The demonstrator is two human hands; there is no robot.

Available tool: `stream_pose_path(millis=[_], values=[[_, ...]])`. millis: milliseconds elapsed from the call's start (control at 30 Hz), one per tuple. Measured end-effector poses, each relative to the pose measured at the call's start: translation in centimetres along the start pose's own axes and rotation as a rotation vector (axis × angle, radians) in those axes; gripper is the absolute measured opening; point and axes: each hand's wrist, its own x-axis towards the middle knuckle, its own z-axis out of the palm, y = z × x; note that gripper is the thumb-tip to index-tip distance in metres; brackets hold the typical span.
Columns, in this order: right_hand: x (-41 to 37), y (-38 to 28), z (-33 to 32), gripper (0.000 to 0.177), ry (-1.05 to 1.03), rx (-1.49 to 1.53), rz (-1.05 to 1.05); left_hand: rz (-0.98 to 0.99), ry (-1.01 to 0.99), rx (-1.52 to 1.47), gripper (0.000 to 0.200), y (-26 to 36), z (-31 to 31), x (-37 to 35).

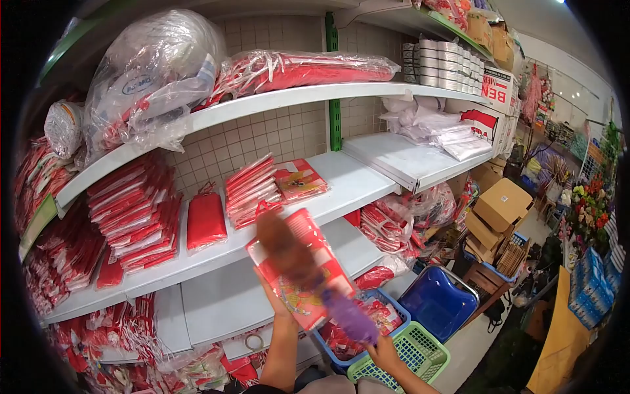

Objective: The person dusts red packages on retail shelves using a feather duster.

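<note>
My left hand (276,297) holds up a flat stack of red packets (326,270) with gold print, gripping it from below in front of the middle shelf (354,187). My right hand (384,352) is closed on the purple handle of a duster (346,316). The duster's brown fluffy head, blurred, lies across the upper left of the red packets. Behind them, more piles of red packets (251,190) sit on the white shelf board.
White shelves carry stacks of red goods (134,213) and plastic-wrapped bundles (151,72). Below my hands stand a blue basket (394,308) filled with red items, a green basket (420,354) and a blue bin (438,302). Cardboard boxes (502,203) pile up to the right.
</note>
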Motion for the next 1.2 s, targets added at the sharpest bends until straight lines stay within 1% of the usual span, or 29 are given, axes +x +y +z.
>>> stream_pose_path(millis=[33,67,133,167,200,233,300,333,433,467,500,533,567,600,633,667,700,767,800,900,933,1033,1067,1133,1200], values=[[0.5,-0.8,-0.5,0.063,-0.057,-0.05,-0.033,-0.026,-0.078,0.01,0.063,0.0,-2.0,-0.4],[1.3,-0.8,-0.8,0.059,-0.044,-0.12,-0.179,-0.022,-0.054,0.079,0.063,-0.1,-2.6,-0.6],[3.3,0.0,-0.8,0.048,0.041,-0.123,-0.029,-0.037,-0.049,0.176,0.062,-0.1,-3.5,-0.8],[4.2,0.1,-1.0,0.044,0.081,-0.124,0.045,-0.062,-0.092,0.218,0.062,0.0,-3.6,-0.6],[5.5,-0.7,-1.6,0.042,0.218,0.017,-0.014,-0.013,0.405,0.445,0.063,-1.4,1.1,-0.9],[7.3,-1.8,-2.5,0.04,0.353,0.159,-0.075,-0.041,0.428,0.472,0.063,-1.6,2.4,-1.0],[8.7,-2.3,-2.6,0.035,0.452,0.461,-0.007,-0.098,0.472,0.526,0.065,-1.7,3.5,-1.1],[9.1,-2.0,-2.4,0.033,0.412,0.616,0.122,-0.122,0.429,0.451,0.065,-1.7,3.1,-1.0],[9.3,-2.3,-2.5,0.033,0.236,0.967,0.331,-0.232,0.403,0.49,0.063,-1.6,2.9,-1.1],[9.0,-2.2,-2.3,0.034,0.157,1.124,0.404,-0.235,0.403,0.609,0.06,-1.4,2.4,-1.2],[8.7,-2.2,-2.2,0.036,0.074,1.28,0.478,-0.253,0.427,0.599,0.059,-1.6,1.9,-1.3],[8.6,-2.2,-2.2,0.032,-0.031,1.355,0.343,-0.27,0.451,0.589,0.058,-1.7,1.4,-1.3],[8.5,-2.5,-2.3,0.029,-0.047,1.221,0.344,-0.289,0.474,0.58,0.057,-1.9,0.8,-1.4],[8.6,-4.2,-3.1,0.026,-0.062,1.089,0.344,-0.28,0.459,0.537,0.055,-1.8,-0.2,-1.4],[8.5,-5.6,-3.7,0.024,-0.075,0.957,0.343,-0.287,0.537,0.602,0.052,-1.9,1.0,-1.2],[8.4,-6.5,-4.0,0.021,-0.021,1.013,0.437,-0.293,0.615,0.666,0.049,-2.0,2.7,-0.9],[8.4,-6.1,-3.4,0.022,0.069,1.005,0.378,-0.298,0.692,0.729,0.047,-2.1,3.7,-0.8],[8.7,-4.6,-2.0,0.024,0.244,0.982,0.256,-0.181,0.56,0.997,0.041,-1.7,1.2,-0.8],[8.6,-3.9,-2.6,0.026,0.194,0.944,0.239,-0.12,0.49,1.128,0.039,-1.6,0.6,-0.8],[8.6,-3.3,-3.2,0.024,0.29,0.574,0.056,-0.059,0.437,1.363,0.037,-2.1,0.3,-1.3],[8.7,-4.0,-3.2,0.026,0.316,0.559,0.031,-0.213,0.348,1.391,0.044,-2.3,-0.2,-1.5],[7.8,-7.3,-2.9,0.029,0.241,0.495,0.075,-0.299,0.453,1.128,0.05,-6.5,-0.4,-2.6],[7.7,-7.0,-1.4,0.035,0.245,0.473,-0.056,-0.288,0.524,0.999,0.051,-7.4,-0.7,-3.3],[6.2,-8.4,-0.8,0.037,0.126,0.404,-0.015,-0.141,0.653,0.509,0.049,-8.7,-3.4,-4.1],[4.7,-8.0,-0.2,0.041,0.049,0.275,-0.014,-0.162,0.466,0.44,0.048,-6.6,-6.1,-4.4]])
